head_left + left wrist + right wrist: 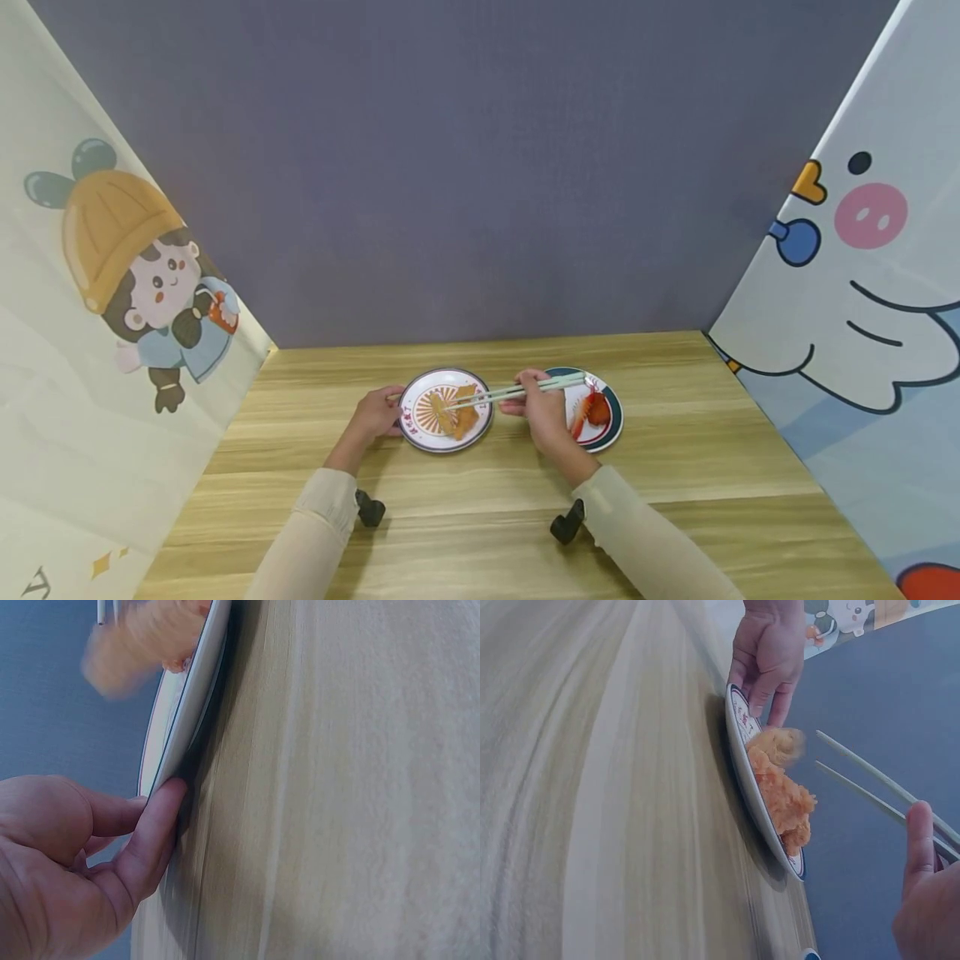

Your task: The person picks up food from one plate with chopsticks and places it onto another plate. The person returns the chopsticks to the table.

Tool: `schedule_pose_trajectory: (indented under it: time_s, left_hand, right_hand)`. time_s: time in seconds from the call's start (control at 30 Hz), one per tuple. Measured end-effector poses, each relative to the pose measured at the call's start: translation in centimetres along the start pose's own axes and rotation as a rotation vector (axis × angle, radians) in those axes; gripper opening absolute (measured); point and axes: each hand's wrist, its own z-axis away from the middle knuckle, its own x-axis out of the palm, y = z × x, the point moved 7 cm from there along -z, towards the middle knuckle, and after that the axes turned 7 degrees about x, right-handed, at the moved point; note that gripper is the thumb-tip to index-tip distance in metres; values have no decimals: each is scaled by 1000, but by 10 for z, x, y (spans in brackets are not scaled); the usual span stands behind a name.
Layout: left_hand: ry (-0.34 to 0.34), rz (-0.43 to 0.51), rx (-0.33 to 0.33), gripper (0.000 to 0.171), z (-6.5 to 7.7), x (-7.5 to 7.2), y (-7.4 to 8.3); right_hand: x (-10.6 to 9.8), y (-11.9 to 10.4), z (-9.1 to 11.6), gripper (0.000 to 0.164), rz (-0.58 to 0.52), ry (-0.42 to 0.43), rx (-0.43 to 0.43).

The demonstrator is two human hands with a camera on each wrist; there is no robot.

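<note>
My left hand (375,414) pinches the left rim of a white plate (420,392), thumb above and fingers below, as the left wrist view shows. Golden fried chicken pieces (784,802) lie on the plate. One piece (142,645) is blurred and seems to be in motion over the plate. In my right hand (543,408) is a pair of pale green chopsticks (558,382). Their tips reach over the left plate. In the right wrist view the tips stand slightly apart, with a gap between them and the blurred piece.
A second plate (617,417) with a dark green rim stands to the right, partly behind my right hand. It bears an orange-red piece of food (598,410) and a long red striped one (581,417). A grey wall (480,208) rises behind the wooden table (465,517).
</note>
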Motion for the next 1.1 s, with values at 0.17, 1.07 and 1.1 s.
schedule_pose_trajectory:
  time_s: [0.17, 1.07, 1.1]
  left_hand:
    - [3, -12, 16, 50, 3, 0, 3]
    - [3, -28, 10, 48, 6, -2, 5]
    - [4, -28, 11, 49, 6, -2, 4]
  right_hand:
    - [-4, -5, -1, 29, -39, -14, -10]
    - [-47, -19, -12, 23, 2, 36, 3]
    - [-49, -20, -12, 22, 3, 36, 0]
